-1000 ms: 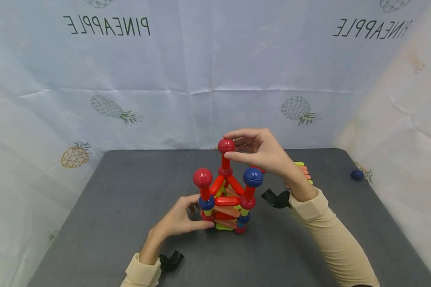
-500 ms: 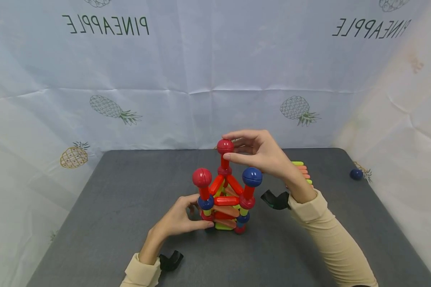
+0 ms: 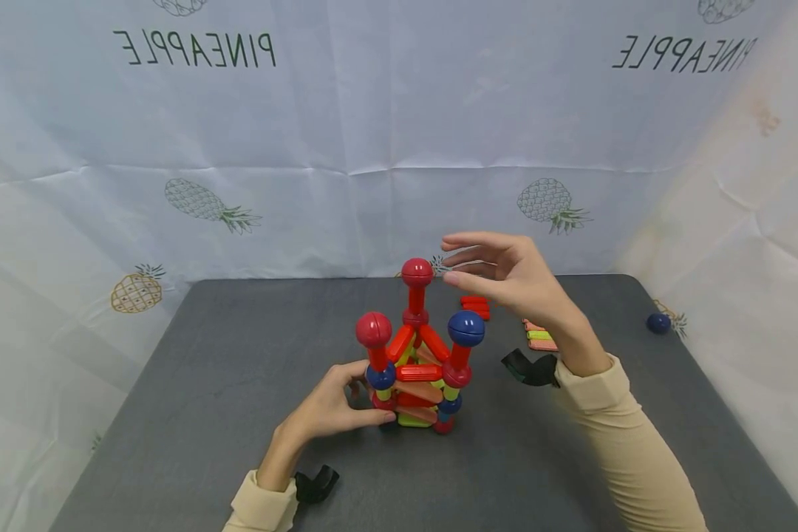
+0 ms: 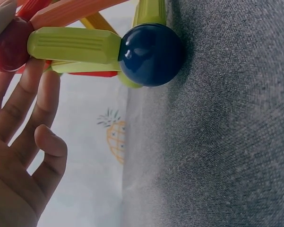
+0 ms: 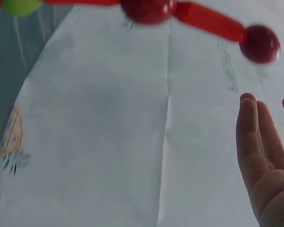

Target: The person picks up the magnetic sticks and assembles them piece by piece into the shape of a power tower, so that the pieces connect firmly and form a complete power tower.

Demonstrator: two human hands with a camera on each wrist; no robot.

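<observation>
A tower of magnetic sticks and balls (image 3: 420, 372) stands upright on the dark table, with sticks in red, orange and yellow-green. Three short red sticks rise from its top, two tipped with red balls and one with a blue ball (image 3: 466, 327). My left hand (image 3: 332, 403) holds the tower low on its left side; in the left wrist view, its thumb and fingers grip a red ball (image 4: 12, 47) beside a green stick (image 4: 75, 45). My right hand (image 3: 515, 277) is apart from the rear top red ball (image 3: 417, 272), its fingers extended and holding nothing.
Several loose red sticks (image 3: 475, 307) lie behind the tower. Orange and yellow-green sticks (image 3: 541, 335) lie partly hidden beneath the right forearm. A dark blue ball (image 3: 659, 323) sits at the table's right edge. Behind the table (image 3: 239, 355) hangs a pineapple-print cloth (image 3: 372, 111).
My right hand has let go of the rear top red ball and moved right, uncovering the loose red sticks. The left hand and tower have stayed in place.
</observation>
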